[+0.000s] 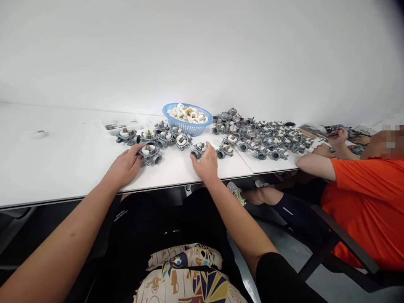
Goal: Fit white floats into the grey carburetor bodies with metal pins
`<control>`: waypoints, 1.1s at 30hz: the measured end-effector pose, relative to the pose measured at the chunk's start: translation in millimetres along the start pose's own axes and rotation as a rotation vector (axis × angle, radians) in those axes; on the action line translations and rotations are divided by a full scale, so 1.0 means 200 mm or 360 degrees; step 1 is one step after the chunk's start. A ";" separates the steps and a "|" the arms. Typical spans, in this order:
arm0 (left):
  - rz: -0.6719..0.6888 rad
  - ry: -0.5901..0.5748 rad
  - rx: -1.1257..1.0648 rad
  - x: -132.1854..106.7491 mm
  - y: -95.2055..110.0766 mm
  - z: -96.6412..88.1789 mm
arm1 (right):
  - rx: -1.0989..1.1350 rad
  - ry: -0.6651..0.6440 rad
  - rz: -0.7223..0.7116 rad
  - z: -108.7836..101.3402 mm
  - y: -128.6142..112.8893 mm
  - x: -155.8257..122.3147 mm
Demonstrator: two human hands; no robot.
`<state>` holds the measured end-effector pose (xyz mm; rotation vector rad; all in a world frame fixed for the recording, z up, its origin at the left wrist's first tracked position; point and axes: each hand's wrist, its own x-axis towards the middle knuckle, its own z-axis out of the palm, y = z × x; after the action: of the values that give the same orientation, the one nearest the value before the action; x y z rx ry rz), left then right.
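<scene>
Grey metal carburetors with white floats stand on the white table. My left hand (125,166) has its fingers closed on the left side of one carburetor (150,154), which rests at the near left of a small group. My right hand (206,163) grips another carburetor (198,150) from its right side, thumb in front and fingers behind. Between and behind my hands sit several more, among them a carburetor (182,141) tilted to show its float. Just right of my right hand lies a further carburetor (226,150).
A blue plastic basket (188,128) full of white floats stands behind the group. Many carburetors (271,139) crowd the table to the right. Small metal tools (115,126) lie at the back left. A co-worker in an orange shirt (362,202) sits at the right.
</scene>
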<state>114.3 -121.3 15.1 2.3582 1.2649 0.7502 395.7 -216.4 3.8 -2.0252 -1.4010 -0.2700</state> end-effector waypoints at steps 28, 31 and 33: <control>0.0105 0.0007 -0.0026 -0.02 0.09 0.08 | -0.0186 0.0460 -0.0155 0.09 0.03 -0.03; 0.0175 0.0059 0.0052 -0.01 0.17 0.12 | -0.0154 0.0492 -0.0176 0.08 0.02 -0.04; 0.0216 0.0104 0.0114 0.00 0.21 0.15 | -0.0118 0.0506 -0.0181 0.07 0.02 -0.04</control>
<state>161.0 -145.7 13.9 2.5169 1.1850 0.8432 393.2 -215.1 -12.7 -1.8630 -1.3204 -0.6717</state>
